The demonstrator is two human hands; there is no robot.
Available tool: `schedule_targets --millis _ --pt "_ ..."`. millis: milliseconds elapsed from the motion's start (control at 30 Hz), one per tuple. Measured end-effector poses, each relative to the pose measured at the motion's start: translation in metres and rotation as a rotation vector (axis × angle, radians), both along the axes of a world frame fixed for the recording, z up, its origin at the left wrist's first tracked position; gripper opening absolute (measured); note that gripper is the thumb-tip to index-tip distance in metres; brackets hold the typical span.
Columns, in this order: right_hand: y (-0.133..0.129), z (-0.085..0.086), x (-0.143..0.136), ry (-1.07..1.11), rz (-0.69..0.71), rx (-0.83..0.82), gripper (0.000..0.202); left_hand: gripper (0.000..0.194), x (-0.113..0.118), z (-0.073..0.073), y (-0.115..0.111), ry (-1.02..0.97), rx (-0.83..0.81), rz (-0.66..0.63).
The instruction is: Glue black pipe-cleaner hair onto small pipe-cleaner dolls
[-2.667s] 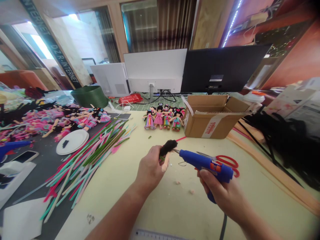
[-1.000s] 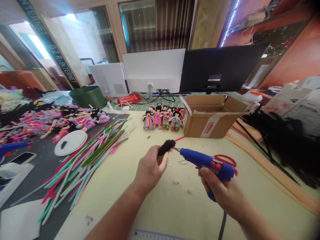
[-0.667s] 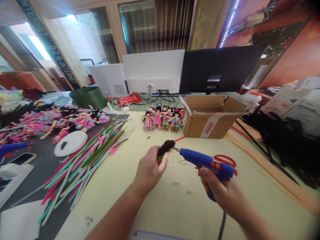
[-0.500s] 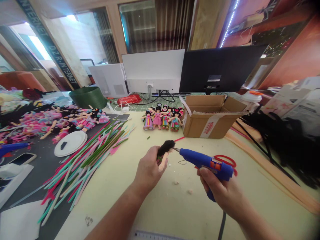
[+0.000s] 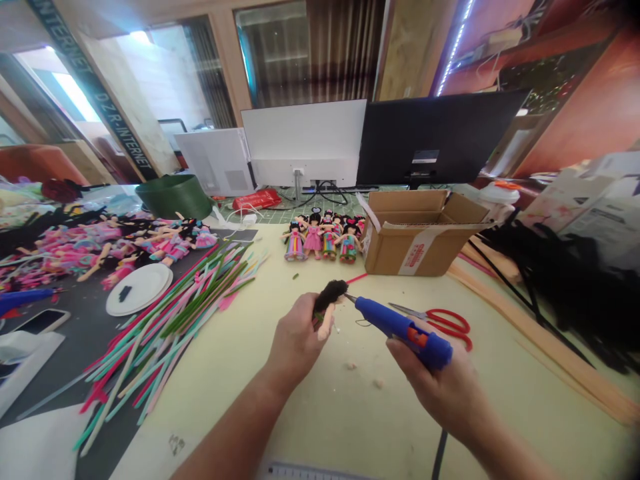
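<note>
My left hand is closed around a small doll with fuzzy black hair and a pale arm sticking out; the rest of its body is hidden by my fingers. In my right hand is a blue glue gun with an orange part on its side. Its metal nozzle points left and is at the doll's head; whether it touches I cannot tell. Red-handled scissors lie on the table just behind the glue gun.
Several finished dolls stand beside an open cardboard box. Coloured pipe cleaners lie in a bunch at left, near white plates and a heap of dolls. Black strands and peach strips are at right.
The glue gun has tilted, its back end swinging down and to the left with my right hand, so more of the scissors shows. My left hand still holds the doll.
</note>
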State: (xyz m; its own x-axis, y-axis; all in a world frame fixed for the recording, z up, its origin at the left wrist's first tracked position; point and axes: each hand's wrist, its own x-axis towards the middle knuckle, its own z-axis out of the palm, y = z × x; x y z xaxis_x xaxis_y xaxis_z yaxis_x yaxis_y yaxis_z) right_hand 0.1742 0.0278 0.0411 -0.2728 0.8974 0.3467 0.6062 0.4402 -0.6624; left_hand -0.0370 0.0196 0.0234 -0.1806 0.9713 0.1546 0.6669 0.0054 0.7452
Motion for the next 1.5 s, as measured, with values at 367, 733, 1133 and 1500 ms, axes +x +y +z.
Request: schedule_targets --millis 367,733,1133,1500 --pt "0.039 -0.029 0.011 -0.276 -0.180 -0.183 0.031 0.023 -0.012 -0.017 0.012 -0.264 -0.033 0.006" --pt "0.041 0.005 0.059 -0.418 -0.107 -0.288 0.035 0.034 -0.015 -0.026 0.019 -0.402 -0.028 -0.032" --pt "0.012 -0.009 -0.042 -0.607 0.335 -0.256 0.021 0.031 -0.012 -0.016 0.014 -0.496 -0.062 -0.123" --pt "0.023 -0.014 -0.056 -0.779 0.337 -0.322 0.023 0.035 -0.014 -0.018 0.014 -0.469 -0.035 -0.152"
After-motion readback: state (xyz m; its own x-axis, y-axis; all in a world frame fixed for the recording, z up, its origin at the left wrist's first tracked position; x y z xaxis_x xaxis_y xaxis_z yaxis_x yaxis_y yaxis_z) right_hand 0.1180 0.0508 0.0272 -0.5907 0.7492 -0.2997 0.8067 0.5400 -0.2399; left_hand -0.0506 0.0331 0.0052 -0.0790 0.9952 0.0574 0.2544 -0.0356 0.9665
